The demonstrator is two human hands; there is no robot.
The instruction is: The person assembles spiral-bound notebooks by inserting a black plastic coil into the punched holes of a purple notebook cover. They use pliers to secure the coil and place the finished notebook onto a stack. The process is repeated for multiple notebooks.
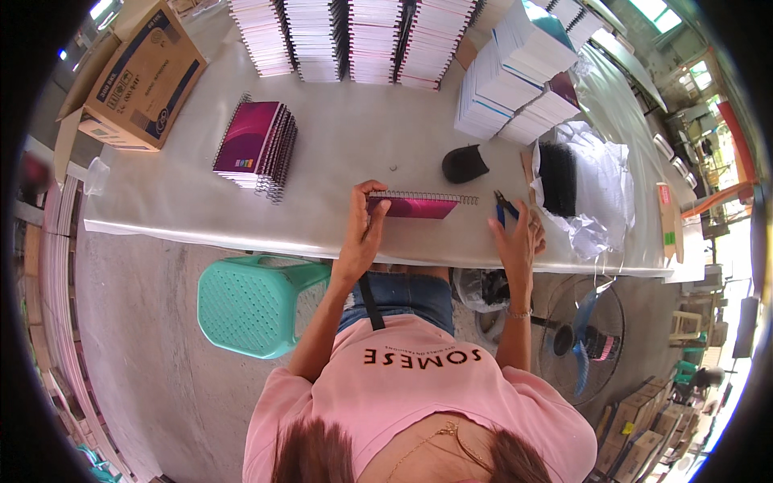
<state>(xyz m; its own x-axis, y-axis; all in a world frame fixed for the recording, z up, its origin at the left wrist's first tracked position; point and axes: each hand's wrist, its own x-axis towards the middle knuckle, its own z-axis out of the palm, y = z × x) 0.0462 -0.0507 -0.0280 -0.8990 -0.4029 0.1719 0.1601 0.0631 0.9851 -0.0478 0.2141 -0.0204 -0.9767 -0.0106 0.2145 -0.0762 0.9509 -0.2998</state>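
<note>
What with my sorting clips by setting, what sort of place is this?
Probably a bookbinding workshop, though I can't be sure: tall stacks of spiral-bound books and a pile of purple notebooks are on the table, with pliers at the right hand.

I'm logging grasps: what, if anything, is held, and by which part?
Left grip: purple spiral notebook, by its left end. Right grip: near blue-handled pliers; hold unclear.
</note>
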